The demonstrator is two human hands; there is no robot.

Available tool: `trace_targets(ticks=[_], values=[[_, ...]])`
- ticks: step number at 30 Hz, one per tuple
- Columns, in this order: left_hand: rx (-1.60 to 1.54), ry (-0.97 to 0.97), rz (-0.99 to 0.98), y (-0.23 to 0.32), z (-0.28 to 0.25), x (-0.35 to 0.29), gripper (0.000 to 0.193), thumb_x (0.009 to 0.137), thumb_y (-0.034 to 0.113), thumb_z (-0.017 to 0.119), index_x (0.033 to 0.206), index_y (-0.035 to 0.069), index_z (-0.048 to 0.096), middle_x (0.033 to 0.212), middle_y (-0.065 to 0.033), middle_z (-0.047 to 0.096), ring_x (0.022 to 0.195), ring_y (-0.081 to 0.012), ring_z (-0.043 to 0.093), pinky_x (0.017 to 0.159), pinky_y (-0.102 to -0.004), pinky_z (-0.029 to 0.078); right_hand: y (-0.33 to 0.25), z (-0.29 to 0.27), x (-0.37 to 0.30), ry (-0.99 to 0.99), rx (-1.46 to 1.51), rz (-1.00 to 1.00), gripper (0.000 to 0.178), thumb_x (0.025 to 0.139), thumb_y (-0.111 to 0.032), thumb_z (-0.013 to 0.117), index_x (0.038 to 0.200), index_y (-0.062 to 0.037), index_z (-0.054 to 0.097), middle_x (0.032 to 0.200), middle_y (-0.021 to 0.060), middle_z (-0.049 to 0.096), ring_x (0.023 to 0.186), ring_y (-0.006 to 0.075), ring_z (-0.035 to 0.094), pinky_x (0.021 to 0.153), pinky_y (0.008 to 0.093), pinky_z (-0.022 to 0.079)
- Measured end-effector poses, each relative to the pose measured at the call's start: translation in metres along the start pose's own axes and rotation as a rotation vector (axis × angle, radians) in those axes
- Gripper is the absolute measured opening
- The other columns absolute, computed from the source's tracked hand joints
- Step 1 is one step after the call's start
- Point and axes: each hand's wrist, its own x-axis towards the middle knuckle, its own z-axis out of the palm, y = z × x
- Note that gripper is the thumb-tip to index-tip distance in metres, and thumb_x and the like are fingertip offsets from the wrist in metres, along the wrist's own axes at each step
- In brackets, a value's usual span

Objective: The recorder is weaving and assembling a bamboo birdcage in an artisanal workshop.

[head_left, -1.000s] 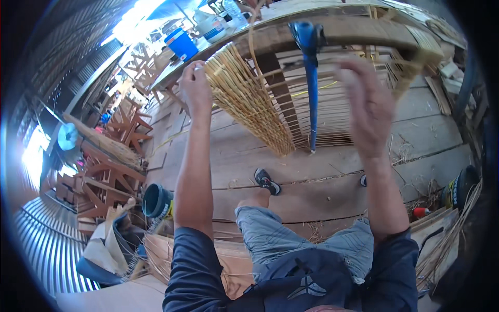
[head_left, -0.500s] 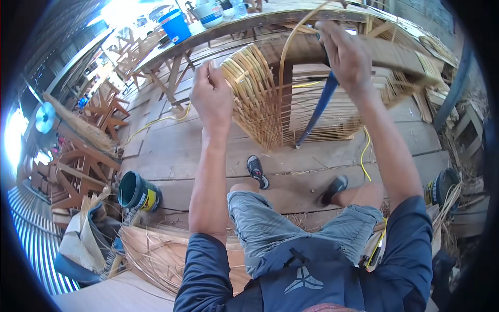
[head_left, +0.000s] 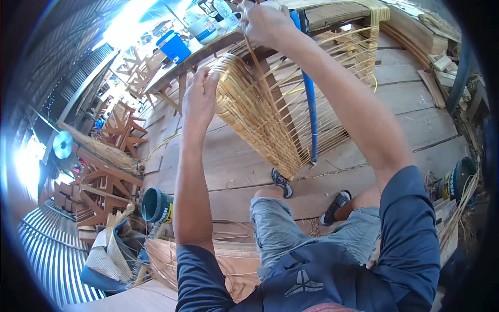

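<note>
A tan woven rattan panel (head_left: 254,112) slants down across a wooden frame in front of me, its rounded upper end between my hands. My left hand (head_left: 200,99) is closed at its left edge, thumb and fingers pressed together against the weave. Higher up and to the right, my right hand (head_left: 265,23) is closed around a rattan strand (head_left: 255,60) that runs down to the weave. Its fingertips are partly cut off by the picture's top edge. Thin bare strands (head_left: 332,67) stretch right of the weave, with a blue pole (head_left: 310,104) upright among them.
Behind the work stands a long wooden table (head_left: 208,51) with a blue cooler (head_left: 173,47) and a white bucket (head_left: 202,28). Dark green buckets (head_left: 156,205) sit on the plank floor (head_left: 228,158) at both sides. Wooden frames (head_left: 112,190) are stacked at left; scrap wood lies right.
My right hand has swung left and up with the strand, closer to my left hand. The view has shifted, and the panel now reaches lower, near my foot. My left hand stays at its edge.
</note>
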Motion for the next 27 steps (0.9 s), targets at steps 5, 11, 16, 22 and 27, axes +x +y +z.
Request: trace_targets(ticks=[5, 11, 16, 22, 27], values=[[0.238, -0.139, 0.16, -0.015, 0.001, 0.034, 0.046, 0.091, 0.038, 0.045, 0.114, -0.001, 0.055, 0.113, -0.0212, 0.056, 0.105, -0.0335, 0.053, 0.091, -0.0383, 0.04, -0.001, 0.011, -0.004, -0.07, 0.026, 0.068, 0.044, 0.078, -0.022, 0.058, 0.114, 0.0024, 0.05, 0.096, 0.0206, 0.064, 0.101, 0.0348, 0.059, 0.093, 0.055, 0.034], [0.199, -0.373, 0.005, 0.028, 0.027, 0.065, 0.06, 0.083, 0.052, 0.05, 0.115, 0.001, 0.056, 0.121, -0.0238, 0.052, 0.112, -0.0374, 0.05, 0.093, -0.0415, 0.04, -0.011, 0.03, 0.014, -0.223, 0.452, 0.071, 0.041, 0.076, -0.015, 0.063, 0.111, 0.003, 0.053, 0.094, 0.0193, 0.065, 0.096, 0.0322, 0.062, 0.081, 0.0426, 0.048], [0.161, -0.288, 0.137, 0.013, 0.038, 0.06, 0.04, 0.086, 0.039, 0.049, 0.111, 0.009, 0.06, 0.106, -0.0214, 0.061, 0.102, -0.0364, 0.056, 0.088, -0.0405, 0.044, -0.026, 0.031, -0.003, 0.01, 0.748, -0.159, 0.054, 0.075, -0.018, 0.065, 0.123, -0.0023, 0.045, 0.096, 0.0193, 0.063, 0.091, 0.0314, 0.062, 0.079, 0.0383, 0.05], [0.213, -0.204, 0.299, 0.009, 0.044, 0.069, 0.042, 0.089, 0.043, 0.045, 0.114, 0.014, 0.061, 0.104, -0.0209, 0.062, 0.099, -0.0351, 0.059, 0.087, -0.0398, 0.044, 0.001, 0.041, -0.058, 0.216, 1.07, 0.207, 0.051, 0.081, -0.02, 0.061, 0.123, 0.0018, 0.043, 0.091, 0.0171, 0.064, 0.087, 0.0263, 0.062, 0.083, 0.0409, 0.041], [0.11, -0.306, 0.111, 0.0, 0.046, 0.08, 0.048, 0.086, 0.047, 0.051, 0.113, 0.009, 0.062, 0.096, -0.0169, 0.066, 0.087, -0.0258, 0.064, 0.08, -0.0347, 0.046, -0.026, 0.067, -0.146, 0.169, 2.026, 0.92, 0.034, 0.088, -0.011, 0.056, 0.117, 0.0017, 0.045, 0.1, 0.0089, 0.059, 0.084, 0.0156, 0.062, 0.067, 0.0253, 0.051]])
